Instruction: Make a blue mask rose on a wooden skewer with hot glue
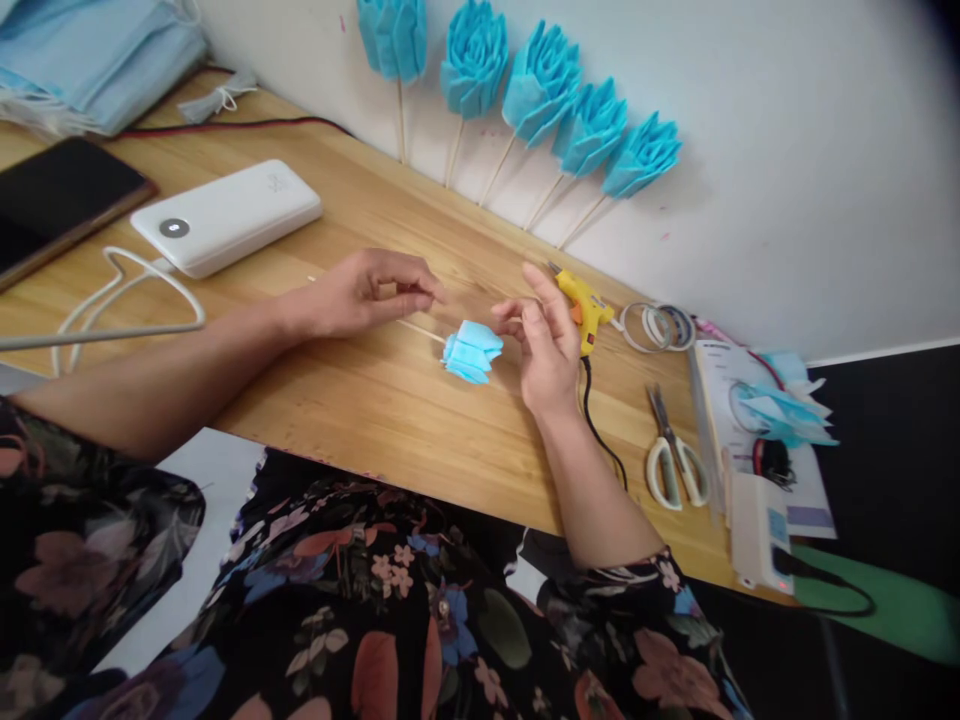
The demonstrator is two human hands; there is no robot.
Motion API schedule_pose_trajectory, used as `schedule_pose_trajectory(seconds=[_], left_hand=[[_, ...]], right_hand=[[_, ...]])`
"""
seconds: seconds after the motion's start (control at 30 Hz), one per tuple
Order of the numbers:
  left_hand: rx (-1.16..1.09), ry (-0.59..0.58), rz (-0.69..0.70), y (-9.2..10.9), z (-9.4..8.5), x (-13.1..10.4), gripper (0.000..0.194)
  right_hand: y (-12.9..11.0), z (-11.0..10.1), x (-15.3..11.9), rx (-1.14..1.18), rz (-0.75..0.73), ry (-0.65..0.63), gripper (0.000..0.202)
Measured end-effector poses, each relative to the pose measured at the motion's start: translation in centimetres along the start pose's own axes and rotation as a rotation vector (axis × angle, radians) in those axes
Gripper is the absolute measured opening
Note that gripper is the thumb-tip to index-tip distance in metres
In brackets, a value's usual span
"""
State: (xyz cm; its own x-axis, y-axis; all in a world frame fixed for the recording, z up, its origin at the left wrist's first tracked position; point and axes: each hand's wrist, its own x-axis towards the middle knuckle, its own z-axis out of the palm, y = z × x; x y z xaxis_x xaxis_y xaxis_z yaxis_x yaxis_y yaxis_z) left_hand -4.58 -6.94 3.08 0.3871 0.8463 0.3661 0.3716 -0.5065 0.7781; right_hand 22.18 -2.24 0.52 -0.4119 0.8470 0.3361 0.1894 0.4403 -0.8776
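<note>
A small blue folded flower (472, 351) on a thin wooden stick (421, 329) lies on the table between my hands. My left hand (367, 292) is over the stick, thumb and forefinger tips pressed together; whether anything fine is between them is too small to see. To the right of the flower, my right hand (551, 350) is raised with its fingers loosely bent and apart, and nothing visible in it. Just beyond that hand lies a yellow glue gun (583, 308), its black cord running toward the table's front edge.
Several finished blue flowers (541, 85) on sticks lean against the wall. Scissors (675, 460), tape rolls (656, 327), papers (724, 385) and a white power strip (759, 530) are on the right. On the left are a power bank (232, 215), phone (64, 205) and blue masks (105, 60).
</note>
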Motion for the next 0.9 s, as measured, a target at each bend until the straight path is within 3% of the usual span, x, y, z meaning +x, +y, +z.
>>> schedule_pose_trajectory(seconds=[0.27,0.57,0.9], left_hand=[[0.048,0.032,0.013,-0.8,-0.1,0.1,0.026],[0.102,-0.011,-0.157,1.9,0.0,0.1,0.019],[0.093,0.057,-0.172,1.9,1.0,-0.3,0.024]], right_hand=[[1.1,-0.2,0.4,0.118,0.070,0.128,0.031],[0.5,0.5,0.7,0.252,0.099,0.209,0.020],[0.3,0.2,0.6,0.200,0.135,0.186,0.040]])
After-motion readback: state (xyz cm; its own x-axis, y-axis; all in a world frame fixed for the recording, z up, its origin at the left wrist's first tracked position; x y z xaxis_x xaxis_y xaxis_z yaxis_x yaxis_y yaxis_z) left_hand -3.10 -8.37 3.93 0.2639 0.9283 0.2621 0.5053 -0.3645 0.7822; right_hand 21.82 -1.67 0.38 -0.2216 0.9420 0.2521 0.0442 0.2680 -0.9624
